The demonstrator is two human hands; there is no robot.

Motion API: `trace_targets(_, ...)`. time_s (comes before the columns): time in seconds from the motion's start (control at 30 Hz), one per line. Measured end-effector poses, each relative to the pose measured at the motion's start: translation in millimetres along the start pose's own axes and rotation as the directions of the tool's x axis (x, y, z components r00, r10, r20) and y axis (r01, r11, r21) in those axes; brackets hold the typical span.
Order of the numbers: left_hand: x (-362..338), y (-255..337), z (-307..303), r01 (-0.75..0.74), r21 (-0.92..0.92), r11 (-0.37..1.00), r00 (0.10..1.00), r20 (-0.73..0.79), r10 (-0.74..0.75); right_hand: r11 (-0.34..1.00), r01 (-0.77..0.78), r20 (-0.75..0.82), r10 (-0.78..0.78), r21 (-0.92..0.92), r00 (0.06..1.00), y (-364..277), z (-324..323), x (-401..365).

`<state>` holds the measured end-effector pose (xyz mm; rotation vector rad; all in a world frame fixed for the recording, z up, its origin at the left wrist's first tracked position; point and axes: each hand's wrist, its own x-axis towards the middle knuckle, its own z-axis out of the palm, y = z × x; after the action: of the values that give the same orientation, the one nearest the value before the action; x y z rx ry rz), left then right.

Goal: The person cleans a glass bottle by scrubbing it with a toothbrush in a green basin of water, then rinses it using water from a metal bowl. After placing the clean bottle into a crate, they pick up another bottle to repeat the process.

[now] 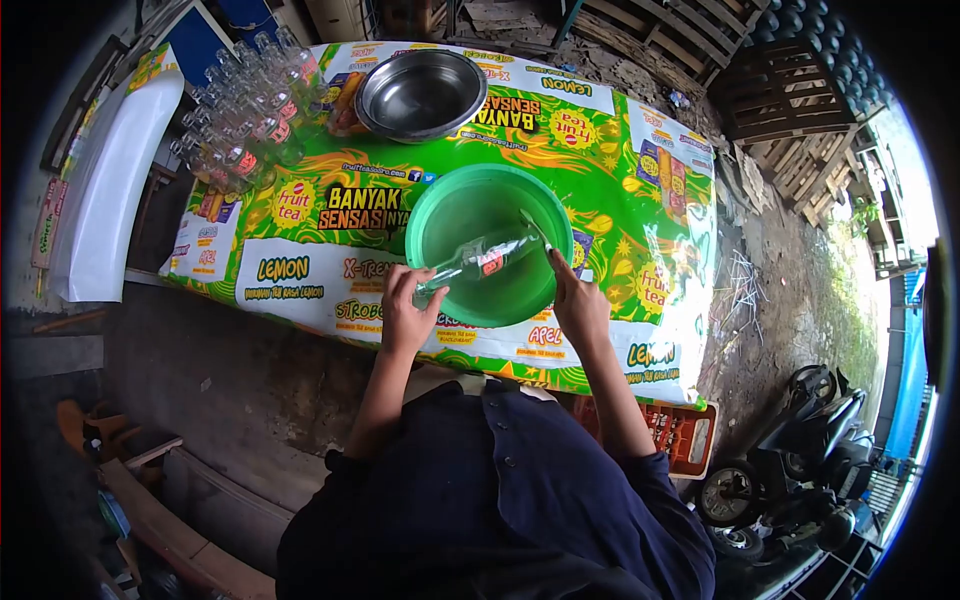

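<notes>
The left hand (pixel 408 308) has its grip around one end of a clear glass bottle (pixel 492 260), in or just over the green basin (pixel 419 215) on the worktop (pixel 605 230). The right hand (pixel 584 308) pinches a slim tool (pixel 534 226) near the bottle's other end.

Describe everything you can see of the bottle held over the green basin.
The bottle looks like clear glass, see-through, with a red-orange patch bearing pale marks on its side. It lies on a slant across the mouth of the green basin, one end toward the person's left hand, which grips it. Its far end comes close to a thin object in the right hand; whether they touch is unclear, as is whether the bottle touches the basin or holds anything.
</notes>
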<state>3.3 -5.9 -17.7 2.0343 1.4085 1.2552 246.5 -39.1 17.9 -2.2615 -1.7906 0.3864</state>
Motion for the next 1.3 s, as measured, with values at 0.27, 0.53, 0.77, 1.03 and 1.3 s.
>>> trace_targets(0.27,4,11,-3,0.029,0.016,0.999,1.000,-0.004,-0.029,0.971,0.184,0.021,-0.189,0.153,0.982,-24,-10,-24)
trace_targets(0.53,0,5,-2,0.072,-0.048,0.996,0.997,0.039,-0.071,0.995,0.066,-0.051,-0.062,0.076,0.997,5,0,-9)
trace_targets(0.77,-3,0,0,0.016,-0.037,0.999,1.000,0.012,-0.016,0.974,0.202,-0.018,-0.201,0.101,0.979,-19,-3,-35)
trace_targets(1.03,-1,5,1,0.020,-0.037,0.999,1.000,-0.001,-0.020,0.990,0.124,-0.013,-0.123,0.067,0.992,-9,-3,-2)
trace_targets(1.3,2,12,-5,0.131,-0.039,0.991,0.990,0.053,-0.129,0.996,0.084,-0.014,-0.084,-0.009,0.996,2,-3,-14)
